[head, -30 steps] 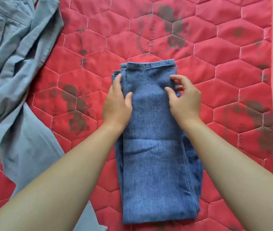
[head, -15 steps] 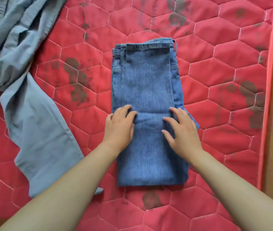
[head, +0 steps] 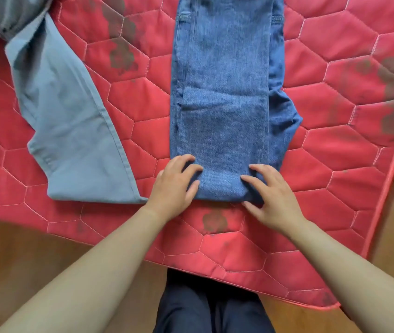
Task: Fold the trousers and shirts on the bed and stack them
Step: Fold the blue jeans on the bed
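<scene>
Blue jeans [head: 222,92], folded into a long narrow strip, lie in the middle of the red quilted bed cover [head: 340,169] and run away from me. My left hand [head: 174,188] holds the near left corner of the strip, fingers curled on top of the denim and thumb at its edge. At the near right corner my right hand [head: 270,195] grips the same way, fingers spread on top, thumb along the bottom edge. Grey trousers [head: 71,131] lie unfolded to the left, one leg stretched toward me.
The cover's near edge and right edge are close, with wooden floor [head: 10,248] beyond both. My own dark trouser legs [head: 203,308] show below the cover's edge. More grey cloth is bunched at the top left corner.
Both hands slid down the jeans from the far end to the near end, and their fingers now curl at the near corners. The view tilted down toward the cover's near edge.
</scene>
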### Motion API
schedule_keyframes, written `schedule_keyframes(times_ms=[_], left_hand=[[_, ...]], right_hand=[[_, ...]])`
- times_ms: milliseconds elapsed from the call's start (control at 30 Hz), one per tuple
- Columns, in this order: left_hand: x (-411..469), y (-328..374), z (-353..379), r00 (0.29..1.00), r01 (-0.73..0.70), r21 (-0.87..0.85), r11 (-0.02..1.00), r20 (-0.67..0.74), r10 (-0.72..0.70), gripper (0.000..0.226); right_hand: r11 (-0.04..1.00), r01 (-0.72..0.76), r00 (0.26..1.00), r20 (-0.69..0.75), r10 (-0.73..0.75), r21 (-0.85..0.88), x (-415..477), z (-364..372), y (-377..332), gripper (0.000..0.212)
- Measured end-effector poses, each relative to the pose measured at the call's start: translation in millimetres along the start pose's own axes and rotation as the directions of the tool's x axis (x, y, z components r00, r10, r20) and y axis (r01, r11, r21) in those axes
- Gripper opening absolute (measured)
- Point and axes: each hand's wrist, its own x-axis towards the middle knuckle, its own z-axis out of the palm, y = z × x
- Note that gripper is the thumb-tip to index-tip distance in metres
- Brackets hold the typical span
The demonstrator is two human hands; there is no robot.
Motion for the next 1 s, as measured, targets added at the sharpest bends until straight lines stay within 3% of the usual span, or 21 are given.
schedule_keyframes(times_ms=[133, 267, 367, 500, 667, 767, 900, 1000], left_hand=[[-0.9, -5.0, -6.4, 0.999, -0.025, -0.011, 1.0, 0.045, 0.025, 0.034], [-3.8, -3.0, -30.8, 0.996, -0.068, -0.113, 0.991, 0.05, 0.074, 0.049], [-8.2, 5.6, -59.7, 0.992, -0.112, -0.162, 0.98, 0.04, 0.12, 0.051], [-8.5, 25.1, -107.6, 0.992, -0.123, -0.206, 0.971, -0.014, 0.123, 0.033], [3.8, 50.6, -170.1, 0.994, -0.104, -0.31, 0.945, -0.049, 0.093, 0.03], [33.4, 55.0, -192.2, 0.996, -0.052, -0.419, 0.907, -0.082, 0.019, 0.025], [119.5, 45.7, -198.0, 0.978, 0.018, -0.47, 0.882, -0.176, -0.114, 0.019], [187.8, 34.9, -189.2, 0.936, 0.134, -0.554, 0.822, -0.202, -0.29, 0.039]], right_hand=[[0.998, 0.057, 0.986, -0.158, -0.052, 0.029, 10.9, -10.7, -9.1, 0.019], [0.978, -0.034, 0.967, -0.239, 0.085, 0.208, 19.8, -46.9, -27.3, 0.013], [0.951, -0.072, 0.968, -0.21, 0.14, 0.3, 18.1, -83.0, -41.0, 0.008], [0.916, -0.153, 0.966, -0.141, 0.218, 0.372, 13.8, -135.6, -58.1, 0.012], [0.899, -0.17, 0.982, -0.007, 0.189, 0.404, 19.3, -197.9, -73.5, 0.018], [0.908, -0.163, 0.969, -0.11, 0.22, 0.387, 49.7, -219.3, -71.8, 0.013], [0.897, -0.195, 0.891, -0.31, 0.331, 0.397, 136.2, -224.4, -48.6, 0.012], [0.875, -0.208, 0.811, -0.423, 0.403, 0.437, 201.9, -225.7, -24.5, 0.013]])
